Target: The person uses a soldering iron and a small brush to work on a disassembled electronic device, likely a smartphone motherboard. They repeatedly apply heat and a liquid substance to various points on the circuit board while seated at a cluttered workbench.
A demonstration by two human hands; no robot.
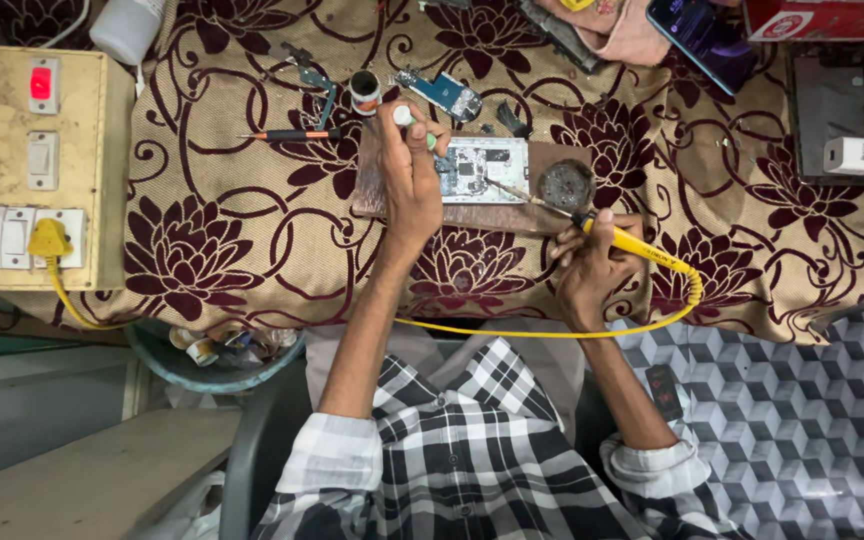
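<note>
My right hand [592, 262] grips a yellow soldering iron [624, 240], its metal tip reaching left onto a circuit board [482, 168]. The board lies on a brown wooden block [497, 214] on the flower-patterned cloth. My left hand [410, 172] is closed on a small white-and-green tube [407, 118] at the board's left edge. A round dark tin [565, 185] sits on the block just right of the board. The iron's yellow cord [512, 332] loops under my arms to a yellow plug [49, 240].
A beige switch box [27, 165] with a lit red switch stands at the left. Tweezers [314, 82], a screwdriver [292, 134], a small jar [364, 92] and a blue circuit board [444, 94] lie behind the block. A phone [700, 38] and white charger [852, 155] are at the right.
</note>
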